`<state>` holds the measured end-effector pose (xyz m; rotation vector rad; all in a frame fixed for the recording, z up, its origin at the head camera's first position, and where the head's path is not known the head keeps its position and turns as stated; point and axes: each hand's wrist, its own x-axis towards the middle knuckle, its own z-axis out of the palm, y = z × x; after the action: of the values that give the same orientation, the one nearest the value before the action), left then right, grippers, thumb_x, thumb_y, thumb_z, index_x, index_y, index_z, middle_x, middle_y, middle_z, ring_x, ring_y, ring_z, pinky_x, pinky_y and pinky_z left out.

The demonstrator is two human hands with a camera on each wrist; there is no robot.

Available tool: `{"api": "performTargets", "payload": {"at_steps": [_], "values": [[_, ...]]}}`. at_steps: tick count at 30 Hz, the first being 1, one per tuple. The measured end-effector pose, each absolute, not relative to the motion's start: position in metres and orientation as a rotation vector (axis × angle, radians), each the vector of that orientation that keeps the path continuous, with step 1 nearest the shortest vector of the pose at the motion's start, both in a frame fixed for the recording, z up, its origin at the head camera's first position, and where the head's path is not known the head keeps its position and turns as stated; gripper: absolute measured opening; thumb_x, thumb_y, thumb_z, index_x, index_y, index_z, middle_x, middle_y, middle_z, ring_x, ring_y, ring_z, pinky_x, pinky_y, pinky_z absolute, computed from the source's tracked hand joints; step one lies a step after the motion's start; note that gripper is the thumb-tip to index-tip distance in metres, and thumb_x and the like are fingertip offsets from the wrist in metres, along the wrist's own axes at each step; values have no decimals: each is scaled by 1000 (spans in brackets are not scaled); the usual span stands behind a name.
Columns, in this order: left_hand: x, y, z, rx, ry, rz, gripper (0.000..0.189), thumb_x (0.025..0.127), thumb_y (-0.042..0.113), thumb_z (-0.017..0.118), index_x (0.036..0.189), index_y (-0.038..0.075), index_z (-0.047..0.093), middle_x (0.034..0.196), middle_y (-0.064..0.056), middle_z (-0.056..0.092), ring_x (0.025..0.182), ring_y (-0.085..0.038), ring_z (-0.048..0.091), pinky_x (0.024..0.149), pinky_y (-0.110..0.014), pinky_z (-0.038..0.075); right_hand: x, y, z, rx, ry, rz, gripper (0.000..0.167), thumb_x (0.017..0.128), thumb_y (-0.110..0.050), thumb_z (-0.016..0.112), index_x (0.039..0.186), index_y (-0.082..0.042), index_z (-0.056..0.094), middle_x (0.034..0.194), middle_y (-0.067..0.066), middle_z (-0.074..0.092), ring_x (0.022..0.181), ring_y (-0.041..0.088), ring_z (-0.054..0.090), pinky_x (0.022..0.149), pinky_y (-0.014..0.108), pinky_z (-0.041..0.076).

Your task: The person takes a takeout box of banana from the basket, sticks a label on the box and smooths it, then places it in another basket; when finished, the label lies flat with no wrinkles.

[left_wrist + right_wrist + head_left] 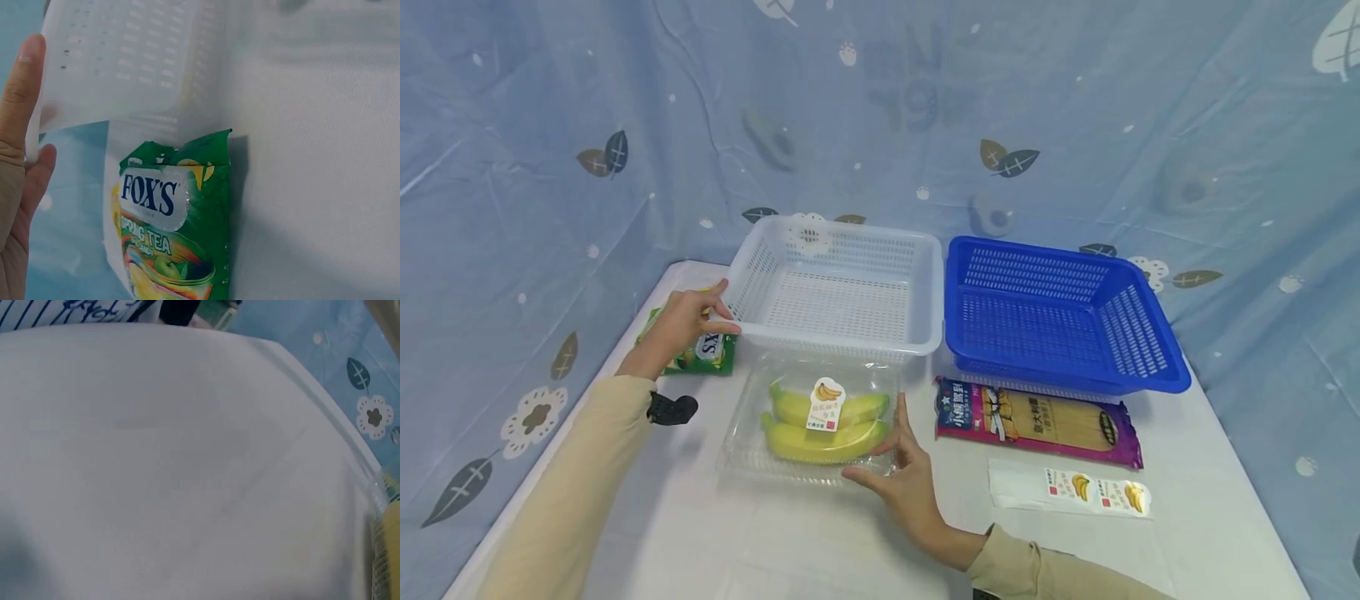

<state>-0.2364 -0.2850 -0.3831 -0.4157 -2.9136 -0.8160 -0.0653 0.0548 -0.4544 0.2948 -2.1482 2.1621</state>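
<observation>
My left hand (pixel 681 325) grips the left rim of a white plastic basket (pixel 842 340), near its front corner. In the left wrist view, the finger and thumb of that hand lie at the rim of the basket (pixel 112 87). Below them is a green FOX'S candy bag (pixel 187 212), partly behind the hand in the head view. My right hand (pixel 910 483) holds the right front corner of a clear plastic box (pixel 741 442). Inside lie two bananas (pixel 827 446); a banana label (pixel 825 404) is on the lid. The right wrist view does not show the hand.
A blue basket (pixel 1030 367) stands right of the white one. In front of it lies a purple pack of noodles (pixel 1045 421), then a strip of banana stickers (pixel 1067 489). Blue patterned cloth (pixel 880 108) hangs around the white table (pixel 820 542).
</observation>
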Motion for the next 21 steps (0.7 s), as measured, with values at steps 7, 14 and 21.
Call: {"api": "performTargets", "payload": {"at_steps": [7,14,21], "values": [[-236,-284,-383,-429,-2897,-805,20,76,20,79,79,5,68,144,-23,38,43,-13,24,43,-27,31,-62,63,-439,237,-2207,2158,32,65,-4,85,73,-2,54,158,13,11,144,30,14,113,34,20],[-236,-284,-382,-400,-2912,-801,21,75,22,79,80,4,69,145,-22,37,44,-14,24,45,-28,31,-57,68,-425,197,-2231,2174,34,65,-4,85,72,-2,52,158,8,13,143,30,14,113,34,19],[-235,-283,-382,-398,-2910,-810,22,75,23,79,80,4,69,145,-22,38,45,-13,23,46,-27,31,-56,74,-412,137,-2192,2261,36,65,-6,86,72,2,51,158,6,14,144,29,11,116,40,14]]}}
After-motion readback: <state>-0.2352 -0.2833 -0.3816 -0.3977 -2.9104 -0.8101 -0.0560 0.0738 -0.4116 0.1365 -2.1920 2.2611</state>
